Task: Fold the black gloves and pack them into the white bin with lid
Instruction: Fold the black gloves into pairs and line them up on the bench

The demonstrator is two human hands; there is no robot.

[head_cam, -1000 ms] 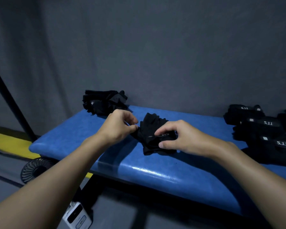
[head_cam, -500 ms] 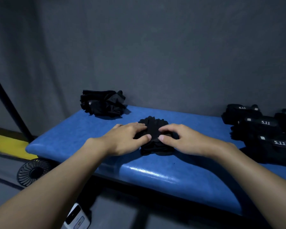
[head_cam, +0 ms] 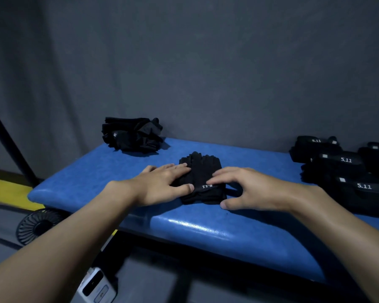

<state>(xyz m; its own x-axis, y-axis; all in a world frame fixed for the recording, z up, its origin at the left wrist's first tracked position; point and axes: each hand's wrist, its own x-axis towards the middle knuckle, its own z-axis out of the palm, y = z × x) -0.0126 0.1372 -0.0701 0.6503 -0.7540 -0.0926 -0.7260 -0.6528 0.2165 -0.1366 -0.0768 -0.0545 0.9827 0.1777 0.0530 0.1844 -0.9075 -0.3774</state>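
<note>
A pair of black gloves (head_cam: 202, 171) lies flat on the blue padded bench (head_cam: 206, 232), its white label facing me. My left hand (head_cam: 162, 184) lies flat on the gloves' left side, fingers straight, thumb on the near edge. My right hand (head_cam: 247, 189) touches the gloves' right side with its fingertips, thumb set down on the bench beside them. A loose heap of black gloves (head_cam: 132, 134) sits at the bench's far left. Folded gloves marked 5.11 (head_cam: 346, 169) are stacked at the right. No white bin is in view.
A grey wall stands right behind the bench. Below the bench's left end, a small black fan (head_cam: 38, 224) sits on the floor next to a yellow floor stripe (head_cam: 7, 191). A white device (head_cam: 96, 287) lies on the floor near my left forearm. A black pole (head_cam: 9, 141) leans at the left.
A second ago both hands pinched the gloves, raised off the bench. Now the gloves lie flat and both hands rest on them with fingers spread.
</note>
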